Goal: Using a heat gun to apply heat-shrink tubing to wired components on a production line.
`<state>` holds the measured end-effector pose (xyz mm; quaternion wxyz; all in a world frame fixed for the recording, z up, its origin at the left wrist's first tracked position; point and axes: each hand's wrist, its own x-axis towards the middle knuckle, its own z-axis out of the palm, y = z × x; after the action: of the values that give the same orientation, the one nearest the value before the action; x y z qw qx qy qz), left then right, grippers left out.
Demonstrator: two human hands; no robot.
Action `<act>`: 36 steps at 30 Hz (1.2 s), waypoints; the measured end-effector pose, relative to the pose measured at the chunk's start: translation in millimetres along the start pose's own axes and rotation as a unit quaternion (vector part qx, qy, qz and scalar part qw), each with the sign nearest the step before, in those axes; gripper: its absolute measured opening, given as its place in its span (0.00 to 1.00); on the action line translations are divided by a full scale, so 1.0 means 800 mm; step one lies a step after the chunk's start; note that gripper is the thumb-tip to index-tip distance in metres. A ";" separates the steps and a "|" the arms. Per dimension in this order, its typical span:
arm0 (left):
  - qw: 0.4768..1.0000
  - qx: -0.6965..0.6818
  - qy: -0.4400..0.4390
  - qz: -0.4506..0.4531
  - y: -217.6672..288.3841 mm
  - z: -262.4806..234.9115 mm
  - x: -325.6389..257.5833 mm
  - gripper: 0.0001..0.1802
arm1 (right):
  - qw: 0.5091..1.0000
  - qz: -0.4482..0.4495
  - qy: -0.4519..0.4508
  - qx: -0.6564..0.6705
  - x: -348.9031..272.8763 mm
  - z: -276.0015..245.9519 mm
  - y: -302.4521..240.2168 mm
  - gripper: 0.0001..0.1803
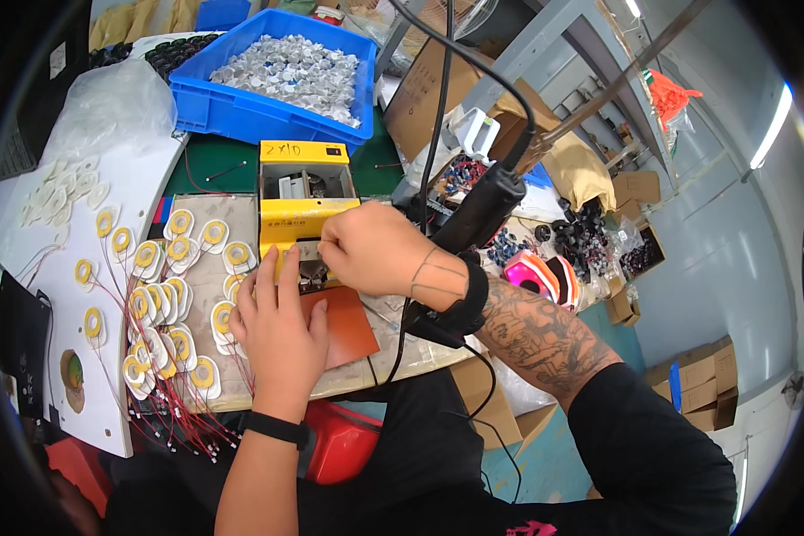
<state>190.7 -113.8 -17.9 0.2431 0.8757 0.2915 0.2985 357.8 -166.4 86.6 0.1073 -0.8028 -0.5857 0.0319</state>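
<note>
A small yellow machine (pixel 304 213) with an open-topped metal middle stands on the bench in front of me. My left hand (pixel 281 335) lies before it with fingers stretched out, their tips at its lower front edge. From the right, my right hand (pixel 371 250) reaches over the machine's front, its fingers curled together by a metal part. What those fingers pinch, if anything, is hidden. Under the hands lies an orange-brown sheet (pixel 353 326). Left of my left hand, many white oval pieces with yellow rings (pixel 180 250) are spread in groups, trailing thin red wires (pixel 174 406).
A blue bin (pixel 232 112) of small whitish parts stands behind the machine. A black handheld tool (pixel 482 210) hangs on a cable at the right, close to my right wrist. Further right are loose parts (pixel 590 241) and cardboard boxes (pixel 701 384). A clear plastic bag (pixel 112 107) lies far left.
</note>
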 end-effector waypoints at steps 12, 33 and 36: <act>1.000 -0.005 -0.003 0.001 -0.003 0.000 -0.002 0.46 | 0.999 -0.007 0.044 0.003 0.003 0.009 0.002 0.13; 1.000 0.015 0.002 0.002 0.000 -0.004 -0.003 0.46 | 0.945 -0.278 0.038 -0.168 0.007 -0.009 0.029 0.03; 0.999 0.029 -0.016 0.013 -0.003 -0.005 0.000 0.46 | 0.938 -0.296 0.038 -0.177 0.007 -0.003 0.040 0.02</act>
<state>186.9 -111.4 -16.6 0.2181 0.8908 0.2849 0.2788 390.1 -171.2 82.9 -0.0094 -0.5995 -0.7887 -0.1361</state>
